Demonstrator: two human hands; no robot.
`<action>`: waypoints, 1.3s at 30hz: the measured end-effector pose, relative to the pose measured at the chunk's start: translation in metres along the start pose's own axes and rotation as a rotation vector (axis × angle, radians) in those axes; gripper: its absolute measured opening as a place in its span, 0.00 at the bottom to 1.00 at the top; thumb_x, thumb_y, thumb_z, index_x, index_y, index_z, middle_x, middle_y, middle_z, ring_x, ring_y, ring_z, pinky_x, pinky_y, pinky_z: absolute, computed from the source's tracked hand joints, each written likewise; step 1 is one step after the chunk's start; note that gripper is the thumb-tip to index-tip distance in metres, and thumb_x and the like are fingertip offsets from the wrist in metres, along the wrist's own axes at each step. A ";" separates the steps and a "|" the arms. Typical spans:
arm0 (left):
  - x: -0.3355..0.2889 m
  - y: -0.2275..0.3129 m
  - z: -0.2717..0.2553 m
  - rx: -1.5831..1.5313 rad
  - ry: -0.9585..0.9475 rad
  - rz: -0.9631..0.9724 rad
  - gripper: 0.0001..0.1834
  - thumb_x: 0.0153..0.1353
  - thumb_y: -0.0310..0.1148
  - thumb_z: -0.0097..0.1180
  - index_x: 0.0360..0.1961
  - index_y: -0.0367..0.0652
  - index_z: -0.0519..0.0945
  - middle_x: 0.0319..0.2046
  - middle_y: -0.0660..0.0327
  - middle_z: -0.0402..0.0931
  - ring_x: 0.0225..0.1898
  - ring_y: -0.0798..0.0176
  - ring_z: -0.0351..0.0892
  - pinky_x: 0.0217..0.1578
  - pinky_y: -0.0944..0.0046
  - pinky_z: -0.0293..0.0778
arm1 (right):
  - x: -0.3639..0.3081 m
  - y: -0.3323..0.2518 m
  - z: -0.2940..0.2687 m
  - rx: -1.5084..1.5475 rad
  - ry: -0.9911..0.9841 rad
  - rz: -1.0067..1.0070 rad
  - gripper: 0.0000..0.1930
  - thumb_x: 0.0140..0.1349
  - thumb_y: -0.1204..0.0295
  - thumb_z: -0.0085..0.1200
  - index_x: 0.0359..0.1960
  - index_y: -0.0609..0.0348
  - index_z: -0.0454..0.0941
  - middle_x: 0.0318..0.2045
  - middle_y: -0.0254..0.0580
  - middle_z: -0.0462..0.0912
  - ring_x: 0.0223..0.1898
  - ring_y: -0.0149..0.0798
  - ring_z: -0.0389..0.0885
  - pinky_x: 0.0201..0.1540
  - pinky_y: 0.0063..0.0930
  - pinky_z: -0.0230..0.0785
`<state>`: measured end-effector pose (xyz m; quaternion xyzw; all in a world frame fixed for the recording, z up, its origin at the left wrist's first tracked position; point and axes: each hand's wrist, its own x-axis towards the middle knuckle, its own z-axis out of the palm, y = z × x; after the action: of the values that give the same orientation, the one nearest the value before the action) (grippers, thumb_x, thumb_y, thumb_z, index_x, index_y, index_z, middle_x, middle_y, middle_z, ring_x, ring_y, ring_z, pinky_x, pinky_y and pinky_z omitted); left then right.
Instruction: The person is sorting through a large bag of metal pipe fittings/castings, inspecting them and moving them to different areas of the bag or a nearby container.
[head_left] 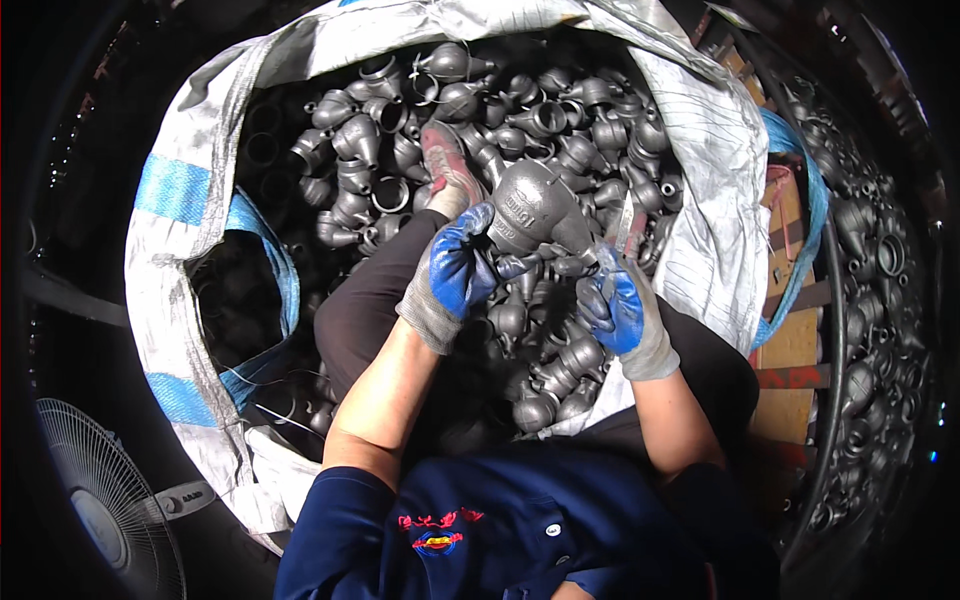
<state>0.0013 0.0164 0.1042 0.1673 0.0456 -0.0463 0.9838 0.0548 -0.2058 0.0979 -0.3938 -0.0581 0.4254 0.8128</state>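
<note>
A grey bulb-shaped casting (pixel 530 205) with a narrow neck and raised lettering is held up in front of me. My left hand (pixel 453 268), in a grey glove with a blue palm, is closed around its wide left end. My right hand (pixel 622 312), gloved the same way, is closed beside the neck at the lower right. From its fingers a thin pointed blade, seemingly a knife (pixel 626 222), sticks upward next to the casting. The knife's handle is hidden in the glove. Many similar grey castings (pixel 358 140) lie heaped beyond and below my hands.
A large white woven bag (pixel 705 150) with blue straps (pixel 790 240) surrounds the heap and my legs. My foot in a pinkish shoe (pixel 443 158) rests on the castings. A fan (pixel 100 520) stands at the lower left. More castings (pixel 870 330) lie to the right, past wooden slats (pixel 785 400).
</note>
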 end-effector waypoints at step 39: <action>0.001 -0.028 -0.037 0.955 0.200 0.009 0.10 0.65 0.37 0.48 0.41 0.44 0.76 0.33 0.66 0.76 0.31 0.75 0.72 0.29 0.73 0.68 | -0.005 -0.005 -0.013 -0.483 0.430 -0.257 0.12 0.67 0.64 0.43 0.43 0.56 0.76 0.19 0.31 0.74 0.12 0.17 0.62 0.14 0.12 0.51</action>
<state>-0.0035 0.0027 0.0601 0.6036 0.1129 -0.0414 0.7882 0.0607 -0.2185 0.0936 -0.6450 -0.0336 0.2007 0.7366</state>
